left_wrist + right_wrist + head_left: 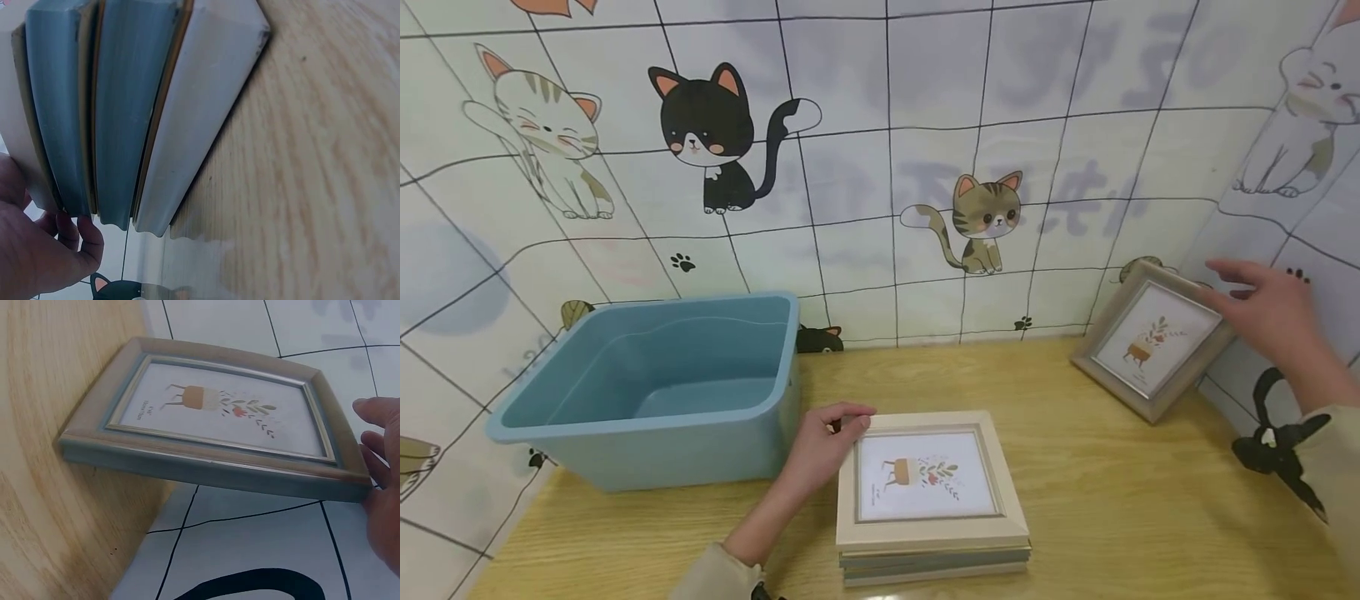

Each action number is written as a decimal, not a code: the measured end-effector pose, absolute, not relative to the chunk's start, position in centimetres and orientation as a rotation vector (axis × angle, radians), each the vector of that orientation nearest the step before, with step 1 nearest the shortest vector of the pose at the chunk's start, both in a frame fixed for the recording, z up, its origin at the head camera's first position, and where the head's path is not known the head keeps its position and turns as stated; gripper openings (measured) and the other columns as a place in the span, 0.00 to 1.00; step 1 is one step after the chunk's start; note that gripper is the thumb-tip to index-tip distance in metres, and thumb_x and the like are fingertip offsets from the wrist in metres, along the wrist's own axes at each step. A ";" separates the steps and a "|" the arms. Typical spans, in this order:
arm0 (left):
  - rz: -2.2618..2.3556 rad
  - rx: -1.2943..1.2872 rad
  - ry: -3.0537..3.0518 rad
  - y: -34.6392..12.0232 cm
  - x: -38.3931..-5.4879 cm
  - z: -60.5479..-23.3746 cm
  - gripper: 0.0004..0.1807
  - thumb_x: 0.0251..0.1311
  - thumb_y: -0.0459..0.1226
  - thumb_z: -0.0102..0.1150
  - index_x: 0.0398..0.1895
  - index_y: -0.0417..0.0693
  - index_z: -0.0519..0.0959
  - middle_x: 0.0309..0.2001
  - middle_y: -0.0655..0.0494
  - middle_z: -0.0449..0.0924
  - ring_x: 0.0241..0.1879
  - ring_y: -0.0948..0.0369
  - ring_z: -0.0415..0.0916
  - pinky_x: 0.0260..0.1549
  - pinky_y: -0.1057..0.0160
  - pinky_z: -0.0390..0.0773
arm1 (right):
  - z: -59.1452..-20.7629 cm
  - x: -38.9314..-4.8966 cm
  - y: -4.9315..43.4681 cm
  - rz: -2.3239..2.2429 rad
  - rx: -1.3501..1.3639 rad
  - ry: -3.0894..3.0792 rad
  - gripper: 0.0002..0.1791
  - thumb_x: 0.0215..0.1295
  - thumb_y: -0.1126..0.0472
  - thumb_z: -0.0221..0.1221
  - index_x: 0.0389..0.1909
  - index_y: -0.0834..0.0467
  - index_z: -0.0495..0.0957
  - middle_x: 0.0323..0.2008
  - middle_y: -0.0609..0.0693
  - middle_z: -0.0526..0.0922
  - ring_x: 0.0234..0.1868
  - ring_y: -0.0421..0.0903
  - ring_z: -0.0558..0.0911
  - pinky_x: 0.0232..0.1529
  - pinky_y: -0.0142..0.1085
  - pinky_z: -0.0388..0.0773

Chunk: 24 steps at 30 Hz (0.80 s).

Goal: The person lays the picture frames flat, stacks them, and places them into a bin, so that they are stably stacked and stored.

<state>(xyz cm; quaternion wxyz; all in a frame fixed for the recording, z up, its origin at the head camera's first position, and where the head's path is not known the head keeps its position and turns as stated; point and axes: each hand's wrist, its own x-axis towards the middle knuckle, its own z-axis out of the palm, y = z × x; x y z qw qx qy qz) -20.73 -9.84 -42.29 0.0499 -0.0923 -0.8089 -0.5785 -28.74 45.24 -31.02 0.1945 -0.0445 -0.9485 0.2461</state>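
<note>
A stack of several picture frames lies flat on the table, with a cream picture frame on top. My left hand grips the far left corner of the stack, thumb on the top frame and fingers bent at its edge. In the left wrist view, that hand sits at the far end of the cream and blue-grey edges. At the back right, a brown-grey picture frame leans tilted against the wall. Beside its upper right corner is my right hand, fingers loosely extended; the right wrist view shows the frame standing without a grip.
A blue plastic tub stands on the left of the wooden table, close to the left hand. A cat-patterned tiled covering rises behind and along both sides of the table.
</note>
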 end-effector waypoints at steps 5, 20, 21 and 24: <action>-1.785 -0.276 -2.462 -9.8 -20.6 -42.2 0.07 0.68 0.33 0.65 0.44 0.46 0.90 0.27 0.57 0.77 0.26 0.62 0.66 0.24 0.67 0.65 | -31.7 -28.9 45.2 0.691 -0.129 -2.674 0.28 0.81 0.57 0.50 0.73 0.67 0.64 0.66 0.76 0.68 0.62 0.77 0.68 0.48 0.54 0.77; -1.822 -0.268 -2.434 -9.7 -20.3 -41.9 0.08 0.68 0.33 0.65 0.44 0.44 0.90 0.32 0.56 0.81 0.27 0.62 0.66 0.25 0.67 0.65 | -32.8 -29.4 45.5 0.658 -0.156 -2.696 0.24 0.81 0.58 0.47 0.69 0.66 0.71 0.66 0.79 0.66 0.54 0.68 0.67 0.33 0.42 0.68; -1.823 -0.267 -2.433 -9.7 -20.3 -41.9 0.07 0.68 0.33 0.65 0.44 0.44 0.90 0.33 0.56 0.81 0.26 0.62 0.66 0.25 0.67 0.65 | -32.8 -29.4 45.6 0.668 -0.148 -2.698 0.24 0.82 0.57 0.46 0.70 0.66 0.70 0.66 0.79 0.65 0.54 0.68 0.67 0.31 0.40 0.68; -1.822 -0.266 -2.437 -9.7 -20.3 -41.9 0.07 0.68 0.33 0.65 0.44 0.45 0.90 0.33 0.56 0.81 0.26 0.62 0.65 0.25 0.67 0.65 | -33.0 -29.3 45.6 0.705 -0.139 -2.708 0.26 0.82 0.55 0.45 0.71 0.65 0.69 0.66 0.79 0.65 0.53 0.67 0.68 0.27 0.36 0.69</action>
